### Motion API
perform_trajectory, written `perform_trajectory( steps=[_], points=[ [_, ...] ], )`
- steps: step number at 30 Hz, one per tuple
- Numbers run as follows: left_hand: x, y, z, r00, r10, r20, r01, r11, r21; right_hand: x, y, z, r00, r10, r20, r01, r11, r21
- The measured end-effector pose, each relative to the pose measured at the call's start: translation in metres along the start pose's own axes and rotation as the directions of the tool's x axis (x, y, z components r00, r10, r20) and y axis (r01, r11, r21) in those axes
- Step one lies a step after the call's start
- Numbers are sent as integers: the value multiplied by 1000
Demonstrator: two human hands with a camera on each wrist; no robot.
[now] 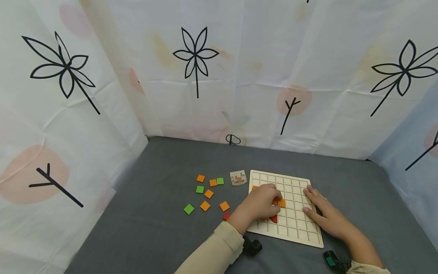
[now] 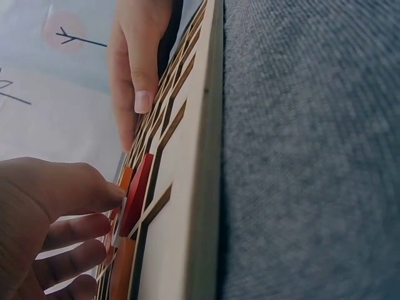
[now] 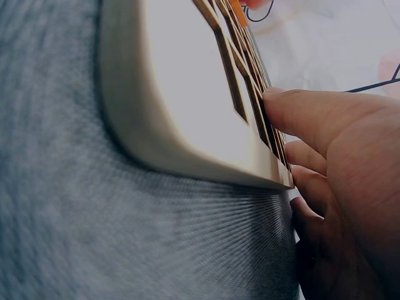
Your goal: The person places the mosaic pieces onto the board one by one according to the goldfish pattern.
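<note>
My left hand [image 1: 261, 201] is over the left half of a pale wooden grid board [image 1: 294, 224]. Its curled thumb and fingertips pinch an orange square tile [image 1: 275, 201] down at the board; the fingers partly hide it. Another orange tile [image 1: 282, 203] lies in a cell just to the right. Below the thumb is a red piece with a curved edge [image 1: 274, 219], also seen in the left wrist view as a red piece [image 2: 137, 194] beside the thumb tip. My right hand [image 1: 326, 217] rests with straight, spread fingers along the board's right edge.
Left of the board lie several loose orange tiles [image 1: 205, 206] and green tiles [image 1: 189, 209], plus a red one [image 1: 227, 215] by the left wrist. A small patterned card [image 1: 238, 177] sits by the board's upper left corner. Printed curtains [image 1: 239, 76] enclose the grey table [image 1: 164, 182].
</note>
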State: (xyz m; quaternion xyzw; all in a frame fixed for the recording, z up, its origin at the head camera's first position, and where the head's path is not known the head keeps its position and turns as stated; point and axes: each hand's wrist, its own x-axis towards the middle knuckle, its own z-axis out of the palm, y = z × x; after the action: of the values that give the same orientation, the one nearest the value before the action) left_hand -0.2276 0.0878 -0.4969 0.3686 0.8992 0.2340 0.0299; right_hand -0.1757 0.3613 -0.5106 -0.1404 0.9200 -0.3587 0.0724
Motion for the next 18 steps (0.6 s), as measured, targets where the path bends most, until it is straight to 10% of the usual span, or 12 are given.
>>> perform_trajectory(
  steps=[18],
  points=[
    [-1,-1,-2,1000,10,-14,-10,1000,-8,0,-1,0,1000,-3,-4,3,1000,-3]
  ],
)
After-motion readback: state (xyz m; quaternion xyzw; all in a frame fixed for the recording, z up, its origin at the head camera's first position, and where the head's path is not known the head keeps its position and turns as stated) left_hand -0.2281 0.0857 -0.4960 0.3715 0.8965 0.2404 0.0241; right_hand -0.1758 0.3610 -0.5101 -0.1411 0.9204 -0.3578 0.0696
